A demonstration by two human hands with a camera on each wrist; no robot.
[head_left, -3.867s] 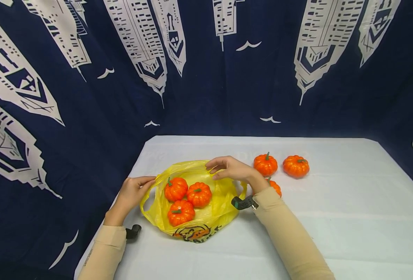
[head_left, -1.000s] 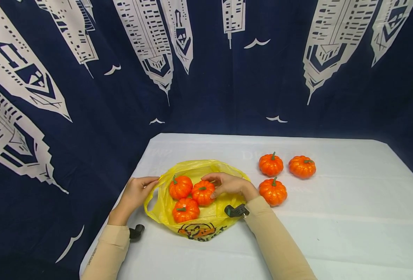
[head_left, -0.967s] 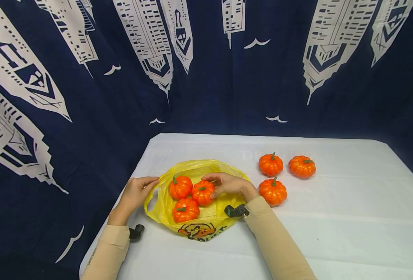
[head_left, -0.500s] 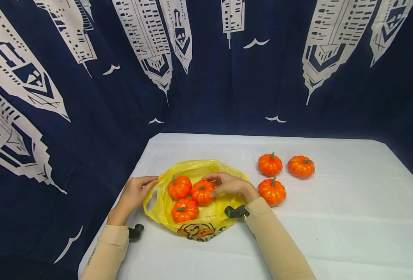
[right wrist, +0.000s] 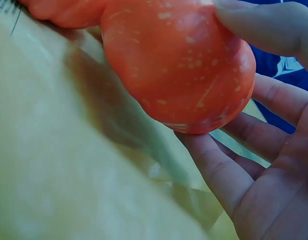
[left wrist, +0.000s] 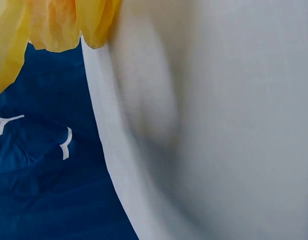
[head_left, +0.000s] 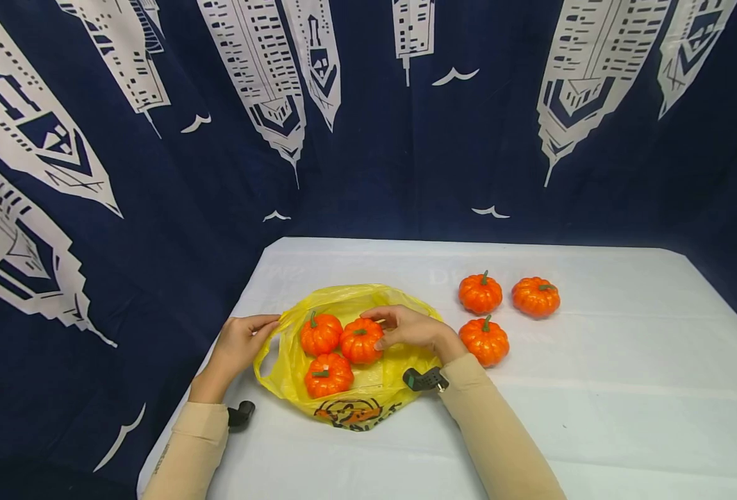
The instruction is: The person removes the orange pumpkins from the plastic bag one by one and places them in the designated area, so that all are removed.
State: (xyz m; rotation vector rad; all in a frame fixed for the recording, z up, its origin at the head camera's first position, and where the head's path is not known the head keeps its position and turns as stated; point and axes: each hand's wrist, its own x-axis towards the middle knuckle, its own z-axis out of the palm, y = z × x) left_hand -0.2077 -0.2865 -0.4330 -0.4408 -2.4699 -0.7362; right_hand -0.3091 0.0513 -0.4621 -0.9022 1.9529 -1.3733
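Observation:
A yellow plastic bag (head_left: 399, 371) lies spread on the white table with its mouth facing up. Inside it sit a pumpkin at the back left (head_left: 321, 335), another at the front (head_left: 328, 376) and a third at the right (head_left: 360, 341), all small and orange with green stems. My left hand (head_left: 237, 347) pinches the bag's left rim near its handle loop. My right hand (head_left: 408, 326) reaches into the bag and grips the right pumpkin; in the right wrist view, thumb and fingers stand round this pumpkin (right wrist: 178, 65). In the left wrist view only yellow plastic (left wrist: 54, 25) shows, the hand being out of sight.
Three more orange pumpkins stand on the table right of the bag: one at the back (head_left: 480, 293), one farther right (head_left: 535, 297) and one nearer (head_left: 484, 342), close to the right forearm. A dark blue curtain (head_left: 368, 187) with white building prints hangs behind the table (head_left: 624, 361).
Since the oldest frame, my right hand has moved from the bag's back rim down into the bag and onto the right pumpkin. That pumpkin appears slightly raised in the last half second. My left hand keeps its place.

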